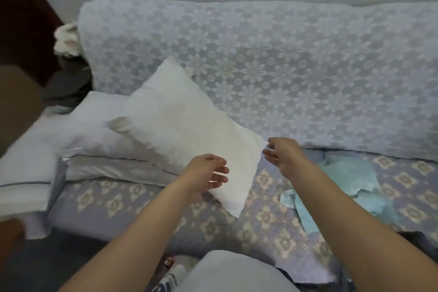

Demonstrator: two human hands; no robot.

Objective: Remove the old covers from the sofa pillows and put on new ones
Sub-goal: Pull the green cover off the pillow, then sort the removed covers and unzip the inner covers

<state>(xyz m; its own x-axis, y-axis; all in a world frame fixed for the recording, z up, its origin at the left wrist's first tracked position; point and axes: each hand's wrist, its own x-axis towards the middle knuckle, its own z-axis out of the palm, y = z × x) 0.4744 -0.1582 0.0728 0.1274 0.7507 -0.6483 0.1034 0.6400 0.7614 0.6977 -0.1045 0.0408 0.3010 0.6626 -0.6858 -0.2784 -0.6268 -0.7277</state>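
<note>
I see the sofa (284,73) holding a bare white pillow (180,125) leaning on folded bedding (78,140), with a light blue cover (350,180) crumpled to its right. My left hand (208,173) hovers loosely spread over the pillow; my right hand (282,154) reaches its corner, fingers relaxed.

Pillow (180,125) on sofa (284,59), left of cover (350,178)

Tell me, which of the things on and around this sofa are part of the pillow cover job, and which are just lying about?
Part of the job:
bare white pillow
light blue cover
left hand
right hand

Just lying about:
folded pale bedding
lace sofa throw
white bundle
</note>
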